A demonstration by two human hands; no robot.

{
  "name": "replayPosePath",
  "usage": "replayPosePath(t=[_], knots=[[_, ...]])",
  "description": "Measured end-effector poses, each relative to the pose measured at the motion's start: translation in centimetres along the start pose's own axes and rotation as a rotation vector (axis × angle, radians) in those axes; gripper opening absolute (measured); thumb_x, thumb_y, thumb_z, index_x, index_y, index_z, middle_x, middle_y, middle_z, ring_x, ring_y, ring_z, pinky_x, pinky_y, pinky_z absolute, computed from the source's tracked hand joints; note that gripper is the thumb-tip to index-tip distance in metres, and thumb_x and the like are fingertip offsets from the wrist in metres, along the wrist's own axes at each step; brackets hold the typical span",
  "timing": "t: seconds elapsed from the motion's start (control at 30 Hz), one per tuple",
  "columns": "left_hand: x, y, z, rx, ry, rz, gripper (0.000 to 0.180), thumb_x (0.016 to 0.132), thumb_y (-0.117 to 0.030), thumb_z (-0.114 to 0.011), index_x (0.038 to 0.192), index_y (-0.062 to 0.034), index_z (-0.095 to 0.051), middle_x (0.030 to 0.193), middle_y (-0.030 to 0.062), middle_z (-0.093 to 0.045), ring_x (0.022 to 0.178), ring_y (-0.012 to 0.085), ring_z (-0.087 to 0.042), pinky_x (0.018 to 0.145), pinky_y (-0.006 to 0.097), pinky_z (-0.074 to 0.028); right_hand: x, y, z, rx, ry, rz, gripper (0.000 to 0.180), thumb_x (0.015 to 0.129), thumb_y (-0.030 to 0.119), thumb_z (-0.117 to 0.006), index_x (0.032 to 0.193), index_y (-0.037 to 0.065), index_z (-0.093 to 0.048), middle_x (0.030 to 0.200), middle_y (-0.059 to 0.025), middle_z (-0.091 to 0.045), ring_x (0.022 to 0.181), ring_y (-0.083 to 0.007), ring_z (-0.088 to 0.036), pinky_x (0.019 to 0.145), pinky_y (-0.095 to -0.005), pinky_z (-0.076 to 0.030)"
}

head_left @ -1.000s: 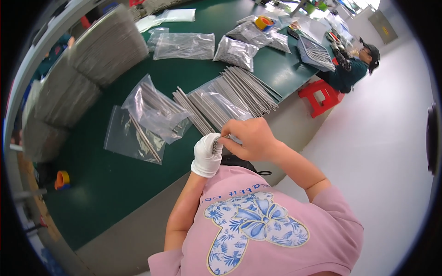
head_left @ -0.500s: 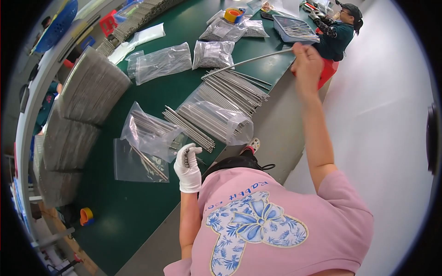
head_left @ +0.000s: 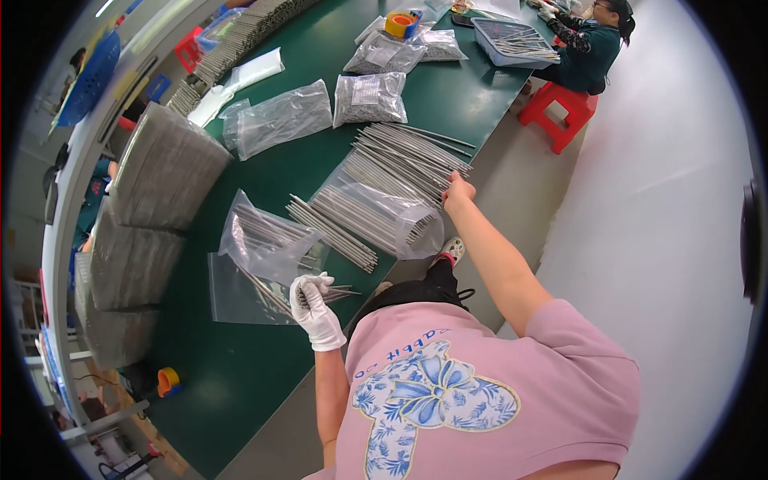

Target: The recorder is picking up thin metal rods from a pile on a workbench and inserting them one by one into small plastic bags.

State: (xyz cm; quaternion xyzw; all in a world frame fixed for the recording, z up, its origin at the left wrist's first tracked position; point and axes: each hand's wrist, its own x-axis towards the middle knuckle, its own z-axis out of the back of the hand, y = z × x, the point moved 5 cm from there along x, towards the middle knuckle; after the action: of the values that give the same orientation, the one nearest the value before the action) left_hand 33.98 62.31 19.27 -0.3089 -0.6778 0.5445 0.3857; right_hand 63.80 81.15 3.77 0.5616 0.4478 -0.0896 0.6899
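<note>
My bare right hand is closed at the near right ends of a loose pile of thin grey metal rods, pinching a rod end there. My left hand, in a white glove, is curled around metal rods whose ends stick out beside it; my fingers partly hide them. Just beyond the glove, a clear plastic bag with rods inside lies over another flat clear bag. Between my hands are a loose row of rods and a clear bag full of rods.
Filled clear bags and a flat bag lie farther back on the green table. Tall stacks of wrapped grey pieces line the left side. Far right, a co-worker sits on a red stool near a blue basket of rods.
My right hand has come down from the upper right, where it held a long rod raised, to the rod pile. My left hand has shifted slightly left and down.
</note>
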Motion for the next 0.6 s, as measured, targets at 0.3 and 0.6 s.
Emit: replayPosePath(t=[0.3,0.6], knots=[[0.4,-0.2,0.2,0.044,0.015,0.044,0.018,0.092,-0.017,-0.044,0.092,-0.0013,-0.053,0.076,0.0045,-0.055,0.074,0.0134,-0.056,0.075,0.027,-0.045,0.8,1.7,0.7,-0.78,0.22,0.442,0.026,0.073,0.023,-0.063,0.065,-0.001,-0.06,0.058,-0.0092,-0.055,0.048,-0.0199,-0.052,0.043,-0.0335,-0.04],[-0.3,-0.3,-0.1,0.08,0.051,0.017,0.015,0.089,-0.009,-0.049,0.1,-0.0006,-0.056,0.084,0.0068,-0.061,0.078,0.0131,-0.058,0.074,0.025,-0.045,0.1,2.7,0.6,-0.857,0.243,0.782,0.022,0.074,0.02,-0.052,0.076,0.0,-0.06,0.079,-0.0131,-0.063,0.071,-0.0265,-0.058,0.066,-0.0353,-0.044]])
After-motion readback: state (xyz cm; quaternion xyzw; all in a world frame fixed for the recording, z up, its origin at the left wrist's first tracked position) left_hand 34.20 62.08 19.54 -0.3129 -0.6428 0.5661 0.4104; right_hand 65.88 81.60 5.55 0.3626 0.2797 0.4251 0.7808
